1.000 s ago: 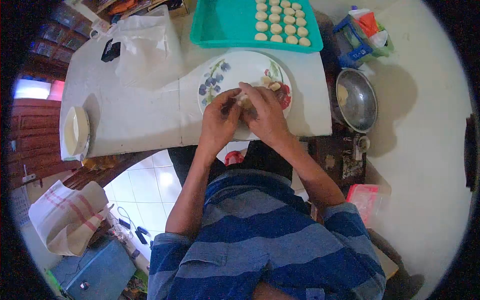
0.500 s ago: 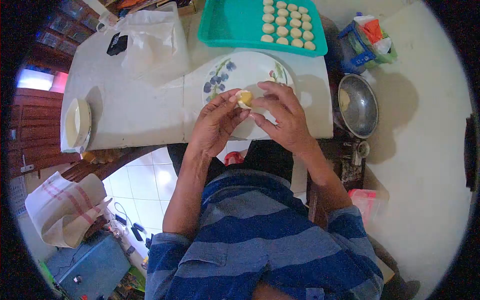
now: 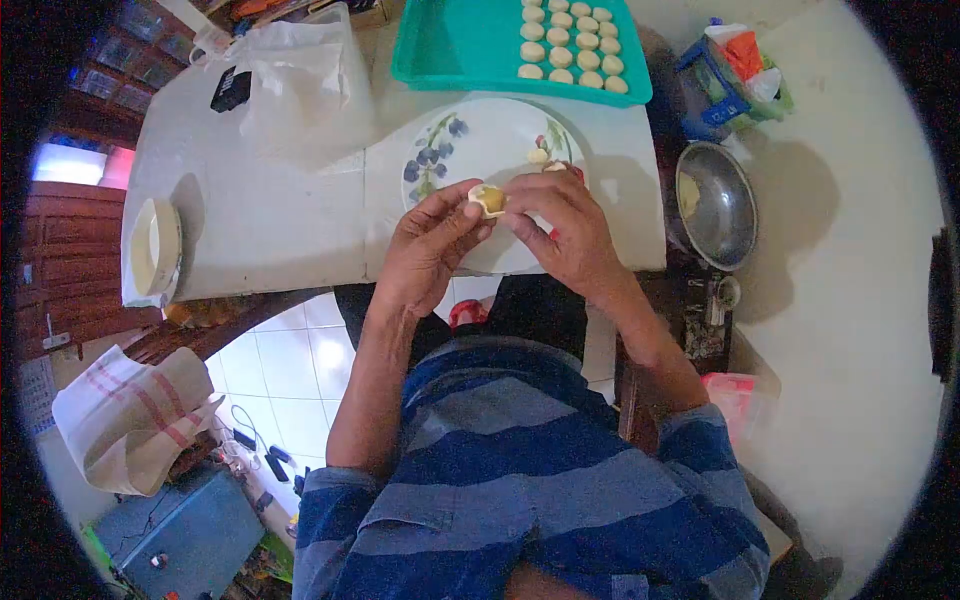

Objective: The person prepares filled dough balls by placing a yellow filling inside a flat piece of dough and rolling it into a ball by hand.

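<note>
Your left hand [image 3: 430,250] and your right hand [image 3: 560,225] meet above the near edge of the floral plate [image 3: 440,150]. Between them sits one small dough piece [image 3: 490,200], pale at the rim with a yellow filling showing in its open middle. Each grip is narrow: the left thumb and fingertips pinch the piece from its left side, the right fingertips close on it from the right. The piece is held clear of the plate, over its lower half.

The plate rests on the white desk [image 3: 260,220]. A few small lumps [image 3: 540,156] lie on its far right part, just beyond your right hand. Behind the plate stands a teal tray [image 3: 450,45] with rows of finished dough balls [image 3: 570,45] in its right half. A white plastic bag [image 3: 300,85] lies on the desk to the left of the tray. A metal bowl [image 3: 715,205] sits to the right, off the desk's edge
</note>
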Tool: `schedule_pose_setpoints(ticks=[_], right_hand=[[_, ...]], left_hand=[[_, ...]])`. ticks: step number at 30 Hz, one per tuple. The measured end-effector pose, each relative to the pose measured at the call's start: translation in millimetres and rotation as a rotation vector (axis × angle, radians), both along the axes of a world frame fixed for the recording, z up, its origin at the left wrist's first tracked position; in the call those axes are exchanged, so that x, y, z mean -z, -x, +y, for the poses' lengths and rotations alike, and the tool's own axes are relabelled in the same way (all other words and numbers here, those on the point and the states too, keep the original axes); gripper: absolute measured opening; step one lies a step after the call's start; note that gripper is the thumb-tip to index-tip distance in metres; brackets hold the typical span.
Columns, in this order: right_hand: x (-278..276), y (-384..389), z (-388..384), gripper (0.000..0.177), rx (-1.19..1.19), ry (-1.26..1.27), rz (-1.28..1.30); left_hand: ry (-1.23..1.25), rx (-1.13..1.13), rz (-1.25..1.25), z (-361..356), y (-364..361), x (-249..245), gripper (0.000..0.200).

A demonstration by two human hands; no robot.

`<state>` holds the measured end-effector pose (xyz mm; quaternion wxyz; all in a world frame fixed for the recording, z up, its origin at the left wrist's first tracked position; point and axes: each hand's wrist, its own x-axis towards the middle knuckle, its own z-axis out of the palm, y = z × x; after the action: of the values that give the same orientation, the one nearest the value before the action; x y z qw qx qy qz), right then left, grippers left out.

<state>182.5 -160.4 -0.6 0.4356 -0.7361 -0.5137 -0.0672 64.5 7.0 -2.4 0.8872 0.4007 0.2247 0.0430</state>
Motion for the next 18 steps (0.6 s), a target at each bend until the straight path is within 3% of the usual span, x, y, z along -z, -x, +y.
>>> schedule_pose_setpoints(ticks=[4, 10, 18], right_hand=[[-2, -1, 3, 0.014, 0.007, -0.042, 0.103], [-6, -4, 3, 0.020, -0.070, 0.003, 0.241], [-15, 3, 7, 0.025, 0.002, 0.003, 0.098]], left_hand=[[-0.054, 0.031, 0.024, 0, 2, 3, 0.037], [0.031, 0.010, -0.010, -1, 1, 8, 0.035], [0.070, -0.036, -0.032, -2, 3, 17, 0.034]])
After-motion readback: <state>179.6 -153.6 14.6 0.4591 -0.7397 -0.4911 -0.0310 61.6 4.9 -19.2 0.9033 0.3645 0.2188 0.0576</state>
